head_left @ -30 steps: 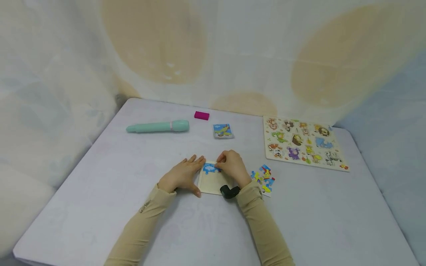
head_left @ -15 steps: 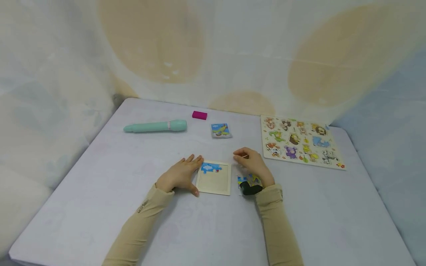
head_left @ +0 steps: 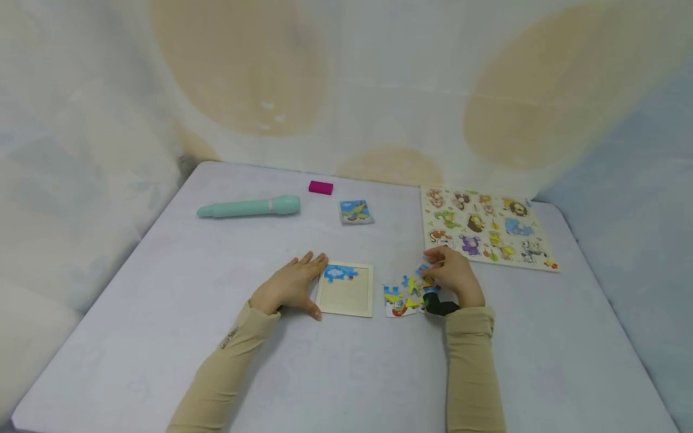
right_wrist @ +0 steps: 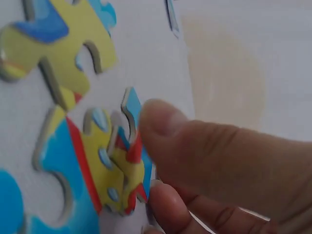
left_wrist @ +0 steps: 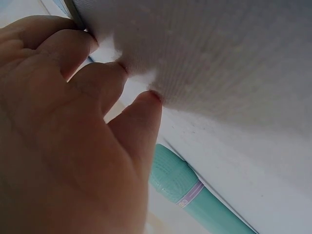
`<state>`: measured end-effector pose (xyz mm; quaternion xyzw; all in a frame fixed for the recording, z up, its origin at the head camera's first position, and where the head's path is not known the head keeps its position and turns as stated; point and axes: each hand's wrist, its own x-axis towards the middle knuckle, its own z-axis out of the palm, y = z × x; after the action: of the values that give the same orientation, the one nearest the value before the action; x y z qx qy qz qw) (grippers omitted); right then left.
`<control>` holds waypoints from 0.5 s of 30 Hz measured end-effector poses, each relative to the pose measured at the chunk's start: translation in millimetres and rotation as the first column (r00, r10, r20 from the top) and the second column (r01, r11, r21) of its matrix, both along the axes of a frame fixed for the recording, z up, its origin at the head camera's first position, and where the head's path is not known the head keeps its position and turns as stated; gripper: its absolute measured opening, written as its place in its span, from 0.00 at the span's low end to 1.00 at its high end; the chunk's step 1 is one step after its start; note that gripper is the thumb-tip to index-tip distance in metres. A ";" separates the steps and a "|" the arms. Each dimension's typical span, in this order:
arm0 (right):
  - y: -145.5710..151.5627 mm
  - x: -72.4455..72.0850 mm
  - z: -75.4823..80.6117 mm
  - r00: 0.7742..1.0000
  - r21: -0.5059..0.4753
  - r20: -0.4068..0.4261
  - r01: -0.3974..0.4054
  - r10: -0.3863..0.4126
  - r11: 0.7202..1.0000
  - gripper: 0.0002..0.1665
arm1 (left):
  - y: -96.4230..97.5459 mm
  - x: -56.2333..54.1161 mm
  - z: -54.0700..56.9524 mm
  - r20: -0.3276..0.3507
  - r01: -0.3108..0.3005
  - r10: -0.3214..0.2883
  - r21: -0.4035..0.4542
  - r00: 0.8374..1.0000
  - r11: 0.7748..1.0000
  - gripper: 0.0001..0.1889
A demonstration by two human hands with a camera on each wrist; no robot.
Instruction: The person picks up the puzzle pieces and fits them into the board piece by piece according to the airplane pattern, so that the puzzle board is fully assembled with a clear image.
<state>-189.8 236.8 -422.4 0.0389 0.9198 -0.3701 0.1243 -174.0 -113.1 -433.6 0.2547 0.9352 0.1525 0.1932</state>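
A square wooden puzzle tray (head_left: 370,292) lies in front of me in the head view, with joined blue jigsaw pieces (head_left: 338,272) in its upper left. My left hand (head_left: 289,287) rests spread at the tray's left side, index fingertip and thumb at its edge. To the right of the tray is a heap of loose jigsaw pieces (head_left: 401,298), partly covered by my right hand (head_left: 456,276). In the right wrist view, thumb and fingers pinch the edge of a blue, red and yellow jigsaw piece (right_wrist: 134,151). Another yellow and blue piece (right_wrist: 58,44) lies nearby.
A mint-green pen-shaped tube (head_left: 249,207) lies at the back left. Near it are a magenta block (head_left: 321,187) and a small wrapped airplane picture puzzle (head_left: 355,212). An animal puzzle board (head_left: 487,225) occupies the back right, just beyond my right hand. Curtains surround the table.
My right hand has left the top of the tray and moved right to the loose pieces. The left hand stays at the tray's edge. The head view has shifted slightly.
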 end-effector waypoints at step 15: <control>-16.7 0.2 3.7 0.998 0.067 -0.069 0.013 -0.008 0.998 0.14 | -0.6 0.8 1.0 0.011 0.001 -0.001 0.008 1.000 1.000 0.64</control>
<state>-189.6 220.2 -418.6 0.0352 0.9352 -0.3409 0.0891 -173.2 -113.7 -432.6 0.2549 0.9334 0.1575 0.1976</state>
